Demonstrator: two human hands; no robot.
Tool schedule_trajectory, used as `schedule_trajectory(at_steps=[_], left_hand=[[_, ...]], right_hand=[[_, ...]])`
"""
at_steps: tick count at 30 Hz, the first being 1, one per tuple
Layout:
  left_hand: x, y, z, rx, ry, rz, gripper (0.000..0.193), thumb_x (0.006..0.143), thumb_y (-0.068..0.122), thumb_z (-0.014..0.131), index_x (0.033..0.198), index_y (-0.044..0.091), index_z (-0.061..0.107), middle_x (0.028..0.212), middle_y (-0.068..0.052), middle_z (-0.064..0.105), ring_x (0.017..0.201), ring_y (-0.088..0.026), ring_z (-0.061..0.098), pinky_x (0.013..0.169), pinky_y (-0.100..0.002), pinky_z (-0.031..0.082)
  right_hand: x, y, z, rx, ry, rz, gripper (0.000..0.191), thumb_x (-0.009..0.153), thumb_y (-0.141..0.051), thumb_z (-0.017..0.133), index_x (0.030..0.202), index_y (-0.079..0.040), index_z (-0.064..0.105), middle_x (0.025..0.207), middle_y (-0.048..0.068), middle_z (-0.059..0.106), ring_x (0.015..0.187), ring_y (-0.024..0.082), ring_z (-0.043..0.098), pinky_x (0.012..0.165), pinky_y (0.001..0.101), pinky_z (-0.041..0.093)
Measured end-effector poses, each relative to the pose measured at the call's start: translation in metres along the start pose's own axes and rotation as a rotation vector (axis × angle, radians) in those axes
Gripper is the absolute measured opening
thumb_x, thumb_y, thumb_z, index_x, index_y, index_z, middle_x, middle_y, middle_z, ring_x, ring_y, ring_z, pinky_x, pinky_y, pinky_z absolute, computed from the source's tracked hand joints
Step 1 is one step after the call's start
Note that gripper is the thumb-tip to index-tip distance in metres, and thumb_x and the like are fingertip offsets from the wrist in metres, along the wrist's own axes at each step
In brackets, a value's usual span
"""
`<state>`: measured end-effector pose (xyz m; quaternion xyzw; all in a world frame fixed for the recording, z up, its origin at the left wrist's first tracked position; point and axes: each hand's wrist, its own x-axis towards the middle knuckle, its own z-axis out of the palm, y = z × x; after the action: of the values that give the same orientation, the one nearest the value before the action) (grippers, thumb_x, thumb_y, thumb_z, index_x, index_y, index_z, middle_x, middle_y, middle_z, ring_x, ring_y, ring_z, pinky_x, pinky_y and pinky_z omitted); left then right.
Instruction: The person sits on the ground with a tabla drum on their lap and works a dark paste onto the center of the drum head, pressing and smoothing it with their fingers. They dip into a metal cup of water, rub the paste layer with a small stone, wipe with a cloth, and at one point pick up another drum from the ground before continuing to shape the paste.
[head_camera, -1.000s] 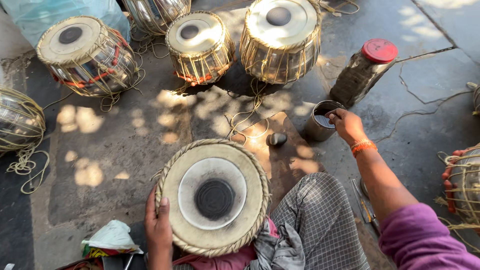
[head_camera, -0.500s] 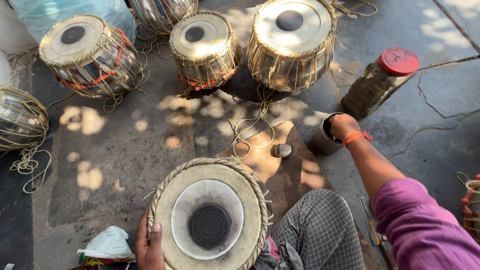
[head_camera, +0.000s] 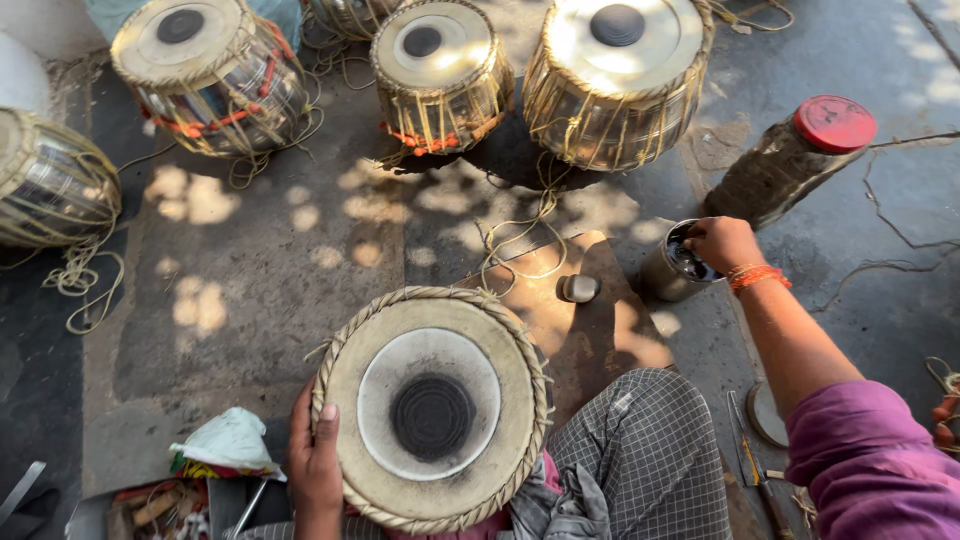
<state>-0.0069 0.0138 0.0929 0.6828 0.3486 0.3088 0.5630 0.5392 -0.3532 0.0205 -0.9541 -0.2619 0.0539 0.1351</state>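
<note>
Since the earlier frame the right hand (head_camera: 722, 243) has stayed over the small metal cup (head_camera: 672, 268), its fingers curled down into the dark contents, while the view has drawn a little closer to the drum (head_camera: 432, 408) in the lap. That drum lies head-up on the checked cloth (head_camera: 645, 460) over the person's legs, its pale skin ringed by a braided rim with a black round patch at the middle. The left hand (head_camera: 315, 465) grips the drum's near left edge, thumb laid on the rim, fingers hidden beneath. Beyond the drum, to its right, the cup stands on the stone floor (head_camera: 270, 280); a small grey stone (head_camera: 578, 288) lies between drum and cup. A red-capped jar (head_camera: 785, 165) lies tilted past the cup. Three more drums (head_camera: 440, 70) stand well beyond the lap drum
</note>
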Motion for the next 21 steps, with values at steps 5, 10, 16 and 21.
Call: schedule_trajectory(at_steps=[5, 10, 16, 21], left_hand=[[-0.015, -0.012, 0.000, -0.060, 0.027, 0.131, 0.051, 0.104, 0.029, 0.055, 0.145, 0.000, 0.051, 0.139, -0.015, 0.061, 0.126, -0.023, 0.057, 0.110, -0.037, 0.042], [-0.044, -0.019, 0.007, 0.011, 0.193, 0.094, 0.050, 0.105, 0.035, 0.055, 0.142, 0.001, 0.053, 0.135, -0.016, 0.063, 0.122, -0.026, 0.059, 0.107, -0.038, 0.044], [-0.083, -0.011, 0.024, 0.361, 0.319, 0.170, 0.062, 0.106, 0.046, 0.053, 0.149, 0.002, 0.044, 0.143, -0.022, 0.049, 0.135, -0.033, 0.047, 0.114, -0.050, 0.036], [-0.101, 0.005, -0.005, 0.266, 0.059, 0.175, 0.080, 0.098, 0.058, 0.056, 0.155, 0.004, 0.035, 0.147, -0.023, 0.039, 0.141, -0.038, 0.039, 0.115, -0.052, 0.035]], right_hand=[[-0.018, -0.004, -0.019, 0.017, 0.099, -0.054, 0.033, 0.091, -0.035, 0.075, 0.114, -0.013, 0.080, 0.101, 0.019, 0.076, 0.091, 0.038, 0.073, 0.085, 0.0456, 0.058], [-0.033, -0.011, -0.028, -0.126, 0.180, -0.020, 0.038, 0.112, -0.042, 0.064, 0.106, -0.007, 0.078, 0.099, 0.022, 0.075, 0.097, 0.042, 0.070, 0.089, 0.0498, 0.055], [-0.039, -0.015, -0.034, -0.077, 0.195, 0.108, 0.046, 0.115, -0.048, 0.058, 0.107, -0.008, 0.079, 0.104, 0.024, 0.074, 0.099, 0.047, 0.067, 0.086, 0.0527, 0.051], [-0.047, -0.013, -0.041, -0.059, 0.178, -0.003, 0.037, 0.108, -0.044, 0.069, 0.109, -0.009, 0.079, 0.098, 0.019, 0.076, 0.099, 0.038, 0.071, 0.087, 0.0459, 0.055]])
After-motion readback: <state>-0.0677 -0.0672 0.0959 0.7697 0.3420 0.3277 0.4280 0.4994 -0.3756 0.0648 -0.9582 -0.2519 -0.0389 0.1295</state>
